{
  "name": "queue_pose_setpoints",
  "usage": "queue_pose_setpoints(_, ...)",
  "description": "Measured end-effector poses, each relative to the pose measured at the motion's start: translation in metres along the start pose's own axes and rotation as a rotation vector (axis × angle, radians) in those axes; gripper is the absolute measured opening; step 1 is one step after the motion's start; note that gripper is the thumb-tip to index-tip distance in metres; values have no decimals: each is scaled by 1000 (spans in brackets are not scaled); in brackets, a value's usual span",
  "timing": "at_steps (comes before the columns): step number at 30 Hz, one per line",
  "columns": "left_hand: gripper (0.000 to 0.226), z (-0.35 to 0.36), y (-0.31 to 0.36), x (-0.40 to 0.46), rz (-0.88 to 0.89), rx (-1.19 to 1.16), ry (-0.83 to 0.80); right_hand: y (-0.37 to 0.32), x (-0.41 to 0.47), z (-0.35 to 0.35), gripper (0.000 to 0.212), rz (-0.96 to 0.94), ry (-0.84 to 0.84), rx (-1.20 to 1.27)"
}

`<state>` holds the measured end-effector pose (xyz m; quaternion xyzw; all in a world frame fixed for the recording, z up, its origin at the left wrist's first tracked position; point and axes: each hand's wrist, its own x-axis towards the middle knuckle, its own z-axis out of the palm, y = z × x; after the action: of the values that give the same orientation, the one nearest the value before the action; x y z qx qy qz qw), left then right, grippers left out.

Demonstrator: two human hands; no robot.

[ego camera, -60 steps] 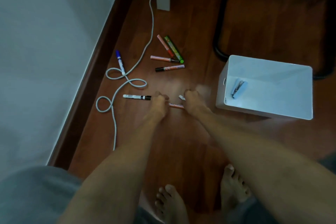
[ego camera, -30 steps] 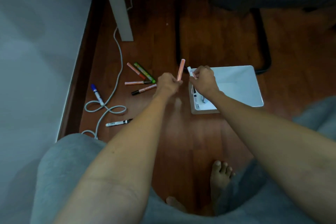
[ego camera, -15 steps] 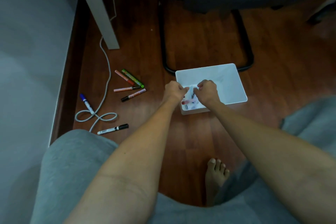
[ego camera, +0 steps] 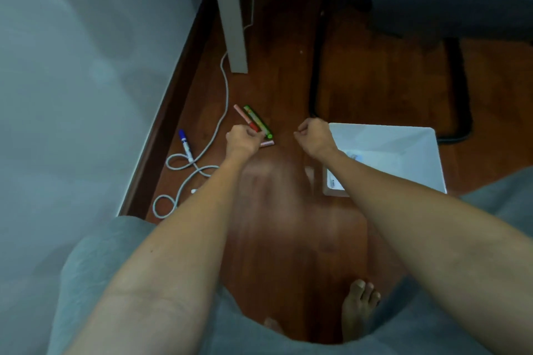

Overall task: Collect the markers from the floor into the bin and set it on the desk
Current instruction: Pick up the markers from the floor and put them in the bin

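White bin (ego camera: 403, 150) stands on the floor, now holding the two markers just dropped in. Left hand (ego camera: 240, 140), grip curled, has returned to the marker cluster (ego camera: 255, 122); right hand (ego camera: 313, 135) hovers, loosely fisted, apparently empty. Several markers remain.

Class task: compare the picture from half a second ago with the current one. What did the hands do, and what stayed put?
Both hands left the white bin. The left hand moved left onto the marker cluster; the right hand hovers beside the bin, fist closed. The blue marker and cable lie unmoved.
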<state>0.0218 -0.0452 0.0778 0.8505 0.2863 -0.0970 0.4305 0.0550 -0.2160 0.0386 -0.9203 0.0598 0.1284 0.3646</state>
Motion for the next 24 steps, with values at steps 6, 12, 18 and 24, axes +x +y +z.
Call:
queue_pose_setpoints(6, 25, -17, -94, 36, -337, -177, 104, -5, 21, 54, 22, -150, -177, -162)
queue_pose_setpoints(12, 4, -8, -174, 33, -455, -232, 81, 4, 60, 98, 35, -316, -276, -327)
queue_pose_setpoints(18, 34, 22, -196, 21, -475, -72, 181, 5, 63, 128, 33, -369, -363, -502)
queue_pose_setpoints(24, 17, 32, -200, 14, -384, 17, 191, 18, 31, 134, 29, -300, -286, -545)
